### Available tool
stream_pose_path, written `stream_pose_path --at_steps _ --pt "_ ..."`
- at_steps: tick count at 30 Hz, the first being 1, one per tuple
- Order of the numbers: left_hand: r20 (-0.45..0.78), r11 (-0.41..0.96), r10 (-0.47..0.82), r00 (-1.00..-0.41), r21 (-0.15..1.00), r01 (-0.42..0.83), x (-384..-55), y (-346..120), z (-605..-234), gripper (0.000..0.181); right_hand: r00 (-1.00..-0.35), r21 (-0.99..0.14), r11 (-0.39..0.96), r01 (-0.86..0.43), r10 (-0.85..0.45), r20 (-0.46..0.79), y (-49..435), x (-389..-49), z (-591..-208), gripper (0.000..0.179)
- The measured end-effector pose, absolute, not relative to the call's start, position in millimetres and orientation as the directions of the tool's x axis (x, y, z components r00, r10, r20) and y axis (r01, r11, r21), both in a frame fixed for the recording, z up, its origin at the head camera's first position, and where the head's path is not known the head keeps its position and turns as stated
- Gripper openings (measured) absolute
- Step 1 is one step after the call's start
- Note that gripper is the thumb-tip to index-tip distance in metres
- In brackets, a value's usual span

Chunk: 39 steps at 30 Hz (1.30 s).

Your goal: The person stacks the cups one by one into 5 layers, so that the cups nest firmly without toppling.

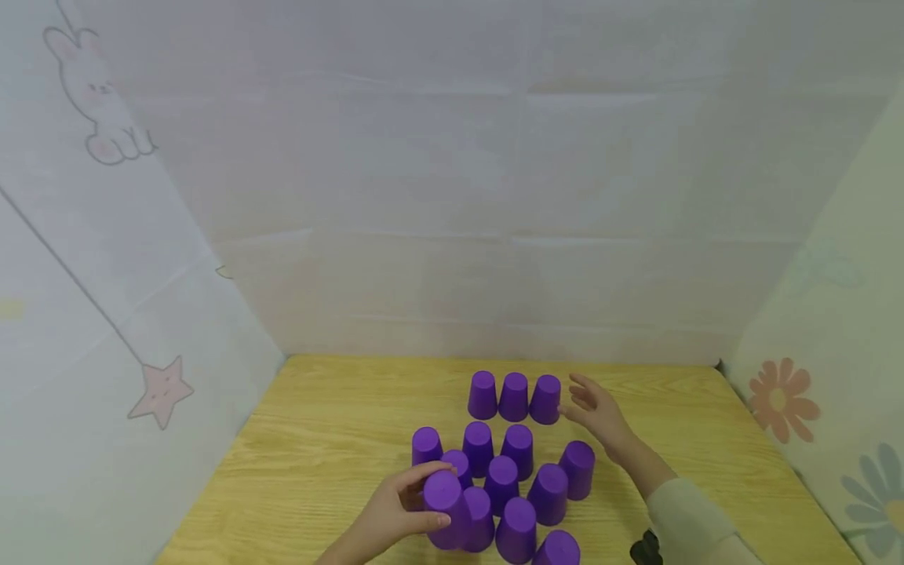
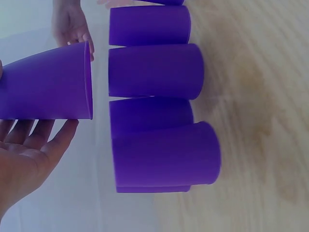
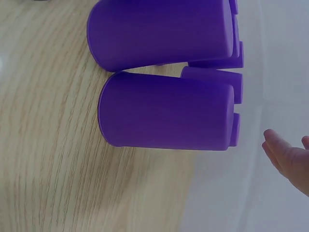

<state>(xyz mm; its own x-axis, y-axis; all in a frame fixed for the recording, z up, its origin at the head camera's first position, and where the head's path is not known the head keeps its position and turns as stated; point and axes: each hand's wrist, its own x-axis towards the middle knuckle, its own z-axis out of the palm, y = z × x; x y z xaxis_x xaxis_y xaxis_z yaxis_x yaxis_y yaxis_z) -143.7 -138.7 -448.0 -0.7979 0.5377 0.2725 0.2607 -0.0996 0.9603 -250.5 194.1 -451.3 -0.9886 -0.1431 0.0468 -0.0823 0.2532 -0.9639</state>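
Note:
My left hand (image 1: 387, 514) grips a purple cup (image 1: 443, 502), thumb on the near side and fingers round the far side. In the left wrist view this held cup (image 2: 46, 84) is bottom-up and raised off the table, its rim level with the tops of the standing cups. My right hand (image 1: 600, 416) has its fingers extended, holds nothing, and is beside the right-hand cup (image 1: 546, 400) of the back row. That row has three upside-down purple cups side by side. Closer in, several more inverted cups, among them a middle cup (image 1: 502, 485), stand in slanting rows.
The cups stand on a light wood-grain table (image 1: 339, 424). A pale wall sheet (image 1: 424, 196) rises behind it, and patterned sheets flank both sides. A small black object (image 1: 646, 548) shows beside the right sleeve (image 1: 692, 518). One near cup (image 1: 558, 549) is cut by the frame's lower edge.

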Motion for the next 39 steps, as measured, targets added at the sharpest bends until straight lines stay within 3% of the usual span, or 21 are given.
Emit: stream_pose_path --at_steps 7,18,34,39 --pt "0.276 -0.039 0.537 -0.797 0.952 0.304 -155 -138 -432 0.051 -0.973 -0.956 0.243 -0.165 -0.196 0.118 193 -225 -445 0.064" --pt "0.229 0.046 0.489 -0.842 0.957 0.287 -180 -134 -415 0.050 -0.952 -0.961 0.152 -0.231 -0.241 0.190 198 -191 -445 0.059" --pt "0.190 0.182 0.264 -0.946 0.953 0.242 -224 -126 -417 0.055 -0.970 -0.981 0.117 -0.156 -0.203 0.130 205 -150 -461 0.054" --pt "0.167 0.197 0.189 -0.968 0.959 0.204 -239 -119 -419 0.056 -0.974 -0.992 0.115 -0.058 -0.226 0.031 207 -141 -465 0.056"
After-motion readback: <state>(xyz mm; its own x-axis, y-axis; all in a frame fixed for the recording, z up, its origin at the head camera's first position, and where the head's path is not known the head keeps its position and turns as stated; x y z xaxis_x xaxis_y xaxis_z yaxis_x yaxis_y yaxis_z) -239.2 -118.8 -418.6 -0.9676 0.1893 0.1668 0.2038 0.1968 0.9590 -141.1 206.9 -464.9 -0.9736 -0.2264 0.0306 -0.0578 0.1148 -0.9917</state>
